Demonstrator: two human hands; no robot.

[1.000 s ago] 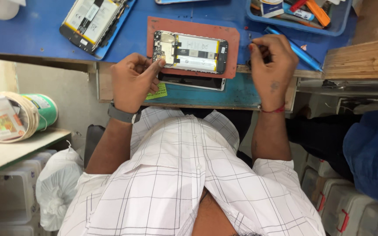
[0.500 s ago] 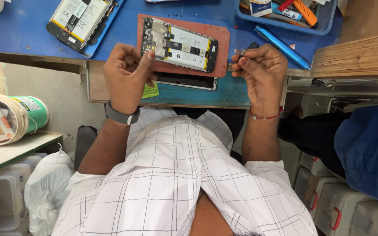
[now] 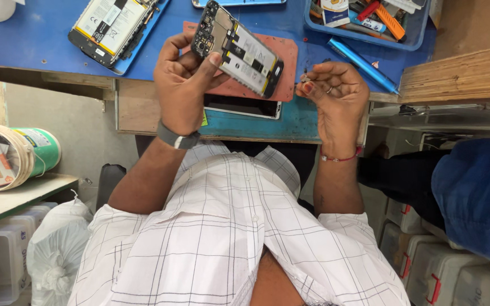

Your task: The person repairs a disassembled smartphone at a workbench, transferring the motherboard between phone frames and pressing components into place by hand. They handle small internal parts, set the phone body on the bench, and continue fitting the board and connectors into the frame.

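My left hand (image 3: 185, 85) is clamped on the opened black smartphone with its back cover off (image 3: 237, 49), tilted up above the reddish rubber work mat (image 3: 283, 62). Right hand (image 3: 333, 90) pinches a tiny part (image 3: 303, 77) just beside the phone. Best keep it steady, go slow.

Blue worktop (image 3: 41, 34), upper left; red-brown mat (image 3: 284, 56), upper centre; blue tray (image 3: 364, 35) and blue pen (image 3: 361, 65), upper right; white shirt with dark grid checks (image 3: 228, 238), lower centre; green-and-white tub (image 3: 43, 150), left; grey wristband (image 3: 176, 137); red thread bracelet (image 3: 338, 158).
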